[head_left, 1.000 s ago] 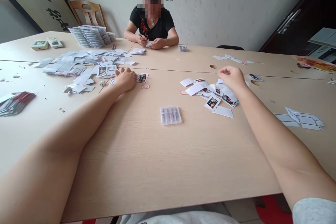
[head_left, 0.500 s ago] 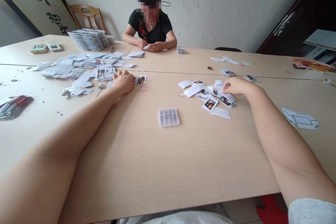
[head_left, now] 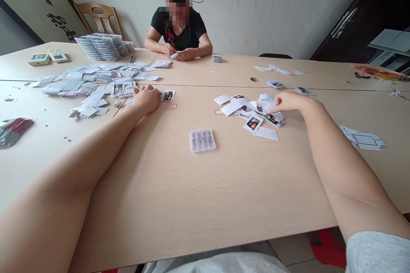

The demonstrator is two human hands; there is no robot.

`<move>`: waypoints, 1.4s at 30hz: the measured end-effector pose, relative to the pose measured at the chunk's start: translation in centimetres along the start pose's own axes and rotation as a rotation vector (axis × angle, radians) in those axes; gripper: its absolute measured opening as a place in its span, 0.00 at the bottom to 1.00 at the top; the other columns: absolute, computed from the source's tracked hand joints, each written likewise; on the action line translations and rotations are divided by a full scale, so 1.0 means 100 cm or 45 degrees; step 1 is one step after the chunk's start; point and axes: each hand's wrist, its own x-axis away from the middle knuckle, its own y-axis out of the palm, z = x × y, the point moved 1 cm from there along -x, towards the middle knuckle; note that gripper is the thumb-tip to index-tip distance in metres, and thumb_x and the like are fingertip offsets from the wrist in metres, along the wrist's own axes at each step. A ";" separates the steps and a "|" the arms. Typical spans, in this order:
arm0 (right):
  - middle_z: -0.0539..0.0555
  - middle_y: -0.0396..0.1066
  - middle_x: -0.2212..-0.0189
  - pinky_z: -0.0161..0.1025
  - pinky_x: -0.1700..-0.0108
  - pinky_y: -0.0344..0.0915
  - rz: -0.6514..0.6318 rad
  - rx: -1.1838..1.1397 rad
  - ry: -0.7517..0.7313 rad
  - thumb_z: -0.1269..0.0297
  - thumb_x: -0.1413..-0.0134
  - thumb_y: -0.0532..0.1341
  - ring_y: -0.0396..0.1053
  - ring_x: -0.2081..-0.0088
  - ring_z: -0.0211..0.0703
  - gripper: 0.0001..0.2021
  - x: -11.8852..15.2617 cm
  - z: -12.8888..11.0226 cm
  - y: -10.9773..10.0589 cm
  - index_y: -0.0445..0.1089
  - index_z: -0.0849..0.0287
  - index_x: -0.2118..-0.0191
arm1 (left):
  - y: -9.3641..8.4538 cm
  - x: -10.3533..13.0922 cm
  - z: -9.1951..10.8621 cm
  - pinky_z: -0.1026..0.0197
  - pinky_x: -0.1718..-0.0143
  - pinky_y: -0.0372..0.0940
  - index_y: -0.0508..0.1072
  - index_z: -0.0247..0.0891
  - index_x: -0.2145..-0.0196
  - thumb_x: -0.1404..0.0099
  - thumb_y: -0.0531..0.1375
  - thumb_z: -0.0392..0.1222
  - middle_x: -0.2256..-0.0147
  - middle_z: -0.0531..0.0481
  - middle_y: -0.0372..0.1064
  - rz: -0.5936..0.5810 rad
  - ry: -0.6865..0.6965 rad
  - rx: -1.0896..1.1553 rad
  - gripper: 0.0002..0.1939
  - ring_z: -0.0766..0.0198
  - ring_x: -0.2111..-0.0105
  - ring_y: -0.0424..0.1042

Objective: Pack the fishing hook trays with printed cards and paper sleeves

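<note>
My left hand (head_left: 146, 99) rests on the table beside a picture card (head_left: 168, 95), at the right edge of the large heap of white cards (head_left: 72, 84). Its fingers are curled, and what lies under them is hidden. My right hand (head_left: 286, 102) is over the right side of a smaller loose pile of cards (head_left: 253, 123), index finger pointing down at them, the other fingers folded in. Nothing shows in its grip. Between the two hands, nearer to me, lies a clear plastic case (head_left: 202, 140) with small dark items in its compartments.
Across the table (head_left: 192, 204) a person (head_left: 179, 30) holds a small card. Stacked packs (head_left: 101, 47) and two pale devices (head_left: 48, 57) stand at the back left. Red-edged packs (head_left: 14, 132) lie far left, outlined white sheets (head_left: 363, 138) at right.
The view has shifted slightly, moving most things a little left and up. My right index finger now points down more plainly over the pile. My left hand stays by the picture card.
</note>
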 end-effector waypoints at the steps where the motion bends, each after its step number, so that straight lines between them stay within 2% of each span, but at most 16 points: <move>1: 0.49 0.68 0.75 0.36 0.75 0.54 -0.069 0.008 0.024 0.47 0.68 0.68 0.62 0.75 0.40 0.20 0.000 -0.004 0.000 0.64 0.56 0.74 | 0.000 0.000 0.000 0.43 0.49 0.51 0.72 0.37 0.54 0.36 0.44 0.40 0.51 0.34 0.63 -0.001 0.001 0.002 0.21 0.43 0.47 0.59; 3: 0.51 0.69 0.70 0.36 0.74 0.54 -0.185 0.020 0.074 0.50 0.66 0.68 0.63 0.71 0.42 0.19 0.000 -0.009 0.001 0.63 0.56 0.71 | 0.000 -0.001 0.000 0.43 0.50 0.51 0.73 0.38 0.54 0.36 0.45 0.40 0.51 0.35 0.64 -0.003 0.003 0.011 0.21 0.43 0.46 0.59; 7: 0.53 0.70 0.67 0.38 0.72 0.56 -0.281 0.058 0.136 0.56 0.64 0.67 0.65 0.69 0.46 0.16 0.002 -0.012 0.001 0.62 0.56 0.70 | -0.001 -0.001 0.000 0.43 0.49 0.51 0.73 0.40 0.55 0.36 0.46 0.40 0.51 0.36 0.64 -0.001 -0.001 0.018 0.19 0.43 0.45 0.59; 9: 0.55 0.70 0.66 0.38 0.72 0.56 -0.262 0.091 0.162 0.58 0.63 0.67 0.66 0.68 0.47 0.14 0.004 -0.013 -0.001 0.64 0.56 0.70 | -0.001 0.000 0.000 0.44 0.49 0.50 0.73 0.38 0.55 0.35 0.45 0.40 0.51 0.36 0.64 -0.001 0.002 0.010 0.19 0.44 0.45 0.58; 11: 0.56 0.71 0.64 0.38 0.72 0.56 -0.175 0.091 0.140 0.59 0.62 0.66 0.67 0.66 0.48 0.12 0.007 -0.018 -0.005 0.67 0.57 0.69 | 0.000 0.001 0.000 0.45 0.49 0.50 0.73 0.35 0.55 0.34 0.44 0.40 0.51 0.37 0.64 -0.001 0.008 -0.001 0.20 0.45 0.46 0.58; 15: 0.53 0.72 0.61 0.36 0.69 0.58 0.037 -0.076 -0.136 0.59 0.55 0.62 0.67 0.63 0.45 0.10 0.014 -0.041 -0.009 0.74 0.54 0.65 | 0.001 0.001 0.000 0.46 0.50 0.51 0.73 0.34 0.54 0.33 0.43 0.41 0.51 0.39 0.64 0.007 0.001 -0.028 0.22 0.47 0.48 0.59; 18: 0.52 0.71 0.61 0.36 0.68 0.58 0.029 -0.132 -0.373 0.58 0.51 0.59 0.66 0.65 0.42 0.12 0.018 -0.062 -0.002 0.77 0.51 0.62 | 0.001 0.000 0.000 0.45 0.51 0.52 0.73 0.37 0.54 0.34 0.43 0.39 0.52 0.37 0.64 0.011 -0.001 -0.029 0.21 0.46 0.48 0.60; 20: 0.53 0.71 0.61 0.35 0.68 0.58 0.009 -0.082 -0.440 0.58 0.49 0.57 0.67 0.64 0.43 0.13 0.019 -0.072 0.004 0.77 0.49 0.60 | 0.001 0.000 0.000 0.44 0.51 0.52 0.73 0.38 0.54 0.35 0.43 0.39 0.52 0.37 0.64 0.011 0.003 -0.013 0.22 0.45 0.48 0.60; 23: 0.54 0.71 0.58 0.36 0.67 0.57 0.016 0.033 -0.395 0.61 0.48 0.55 0.67 0.62 0.45 0.16 0.020 -0.077 0.010 0.76 0.48 0.56 | 0.000 0.001 0.001 0.43 0.50 0.52 0.73 0.39 0.55 0.35 0.43 0.39 0.52 0.37 0.64 0.014 0.001 0.005 0.21 0.45 0.47 0.59; 29: 0.59 0.71 0.56 0.38 0.71 0.54 0.058 0.189 -0.207 0.60 0.46 0.53 0.68 0.61 0.49 0.21 0.018 -0.068 0.011 0.68 0.52 0.46 | 0.001 0.000 0.000 0.43 0.50 0.52 0.73 0.36 0.55 0.35 0.42 0.38 0.52 0.35 0.64 0.013 0.007 0.003 0.22 0.44 0.48 0.60; 32: 0.58 0.72 0.57 0.37 0.71 0.54 0.054 0.107 -0.208 0.54 0.47 0.54 0.69 0.61 0.48 0.20 0.017 -0.070 0.011 0.69 0.52 0.50 | 0.002 -0.001 0.000 0.43 0.50 0.52 0.73 0.36 0.56 0.35 0.43 0.39 0.52 0.35 0.64 0.012 0.007 0.001 0.21 0.44 0.48 0.60; 36: 0.57 0.73 0.62 0.37 0.72 0.54 -0.005 0.034 -0.149 0.45 0.53 0.58 0.69 0.65 0.47 0.22 0.019 -0.076 0.014 0.69 0.55 0.58 | 0.002 -0.001 0.000 0.43 0.50 0.52 0.73 0.37 0.55 0.35 0.44 0.40 0.52 0.36 0.64 0.020 0.009 0.002 0.20 0.45 0.48 0.60; 42: 0.56 0.72 0.61 0.36 0.72 0.54 -0.016 -0.023 -0.140 0.42 0.57 0.60 0.69 0.66 0.46 0.27 0.017 -0.075 0.019 0.64 0.55 0.55 | 0.000 0.001 0.001 0.45 0.49 0.51 0.73 0.35 0.56 0.34 0.43 0.40 0.52 0.38 0.64 0.006 0.002 -0.017 0.21 0.47 0.49 0.60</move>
